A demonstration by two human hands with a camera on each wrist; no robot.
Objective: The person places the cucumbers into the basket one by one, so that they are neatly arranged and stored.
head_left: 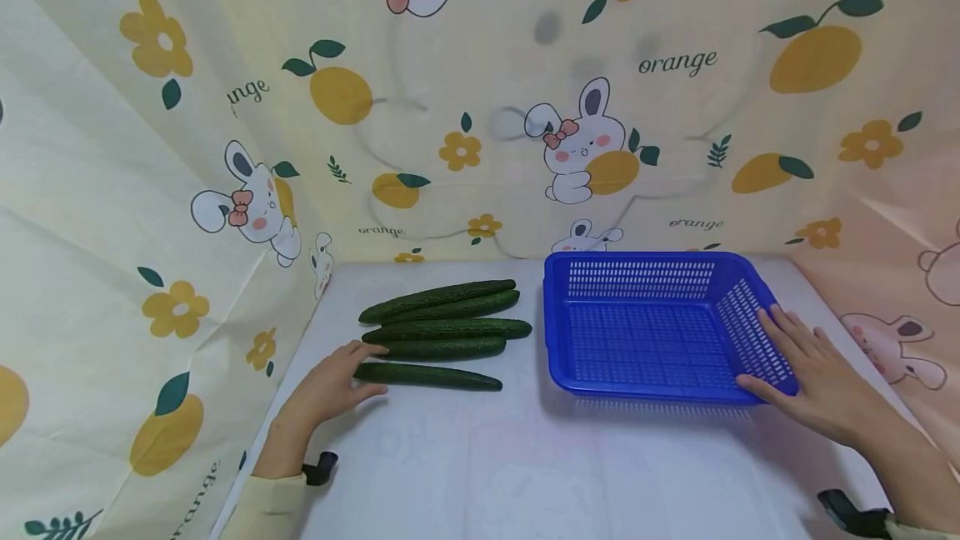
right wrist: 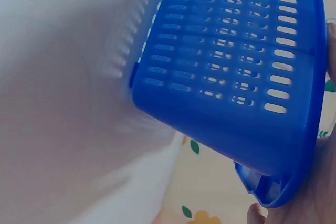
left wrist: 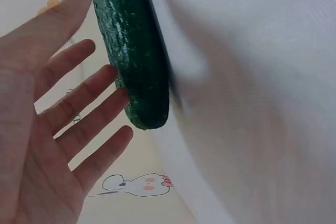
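Observation:
Several dark green cucumbers point(head_left: 446, 329) lie side by side on the white table, left of a blue perforated plastic basket point(head_left: 637, 394). My left hand point(head_left: 330, 386) is at the left ends of the nearer ones, its fingers spread and its thumb apart. In the left wrist view, straight fingertips come right up to the side of a bumpy cucumber point(left wrist: 139, 51). Over the basket's right rim lies my right hand point(head_left: 817, 382), fingers extended and thumb toward the front corner. The right wrist view shows the slotted basket wall point(right wrist: 215, 103), with most of that hand out of frame.
A cream cloth point(head_left: 465, 57) printed with rabbits, oranges and flowers hangs behind the table and along both sides. White covering point(head_left: 525, 465) spreads over the tabletop in front of the cucumbers and basket. A dark band point(head_left: 321, 468) sits at the left wrist.

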